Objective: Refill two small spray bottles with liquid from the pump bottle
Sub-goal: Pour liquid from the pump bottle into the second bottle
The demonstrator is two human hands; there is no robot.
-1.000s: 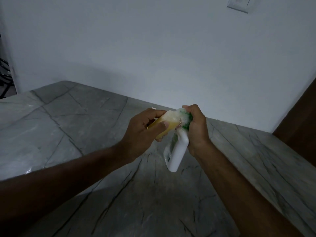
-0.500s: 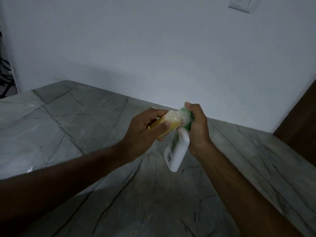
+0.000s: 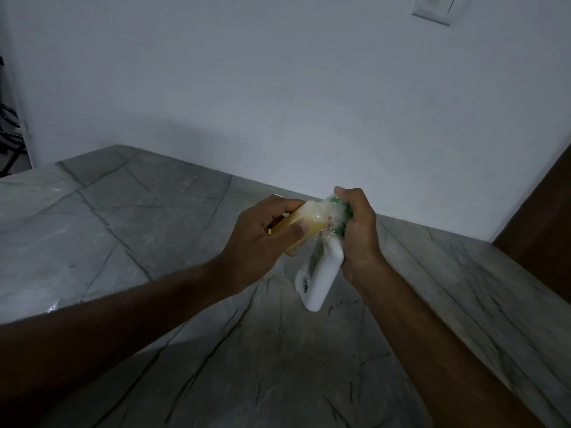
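Gripped by the left hand [image 3: 262, 242], the yellowish bottle [image 3: 304, 223] meets a white bottle [image 3: 324, 273] clasped by the right hand [image 3: 360, 239]; foam-slick (apparently), firm mid-body holds are advised.

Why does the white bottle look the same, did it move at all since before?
No. The white bottle sits at the same spot against the dark veins of the marble counter, gripped by the right hand.
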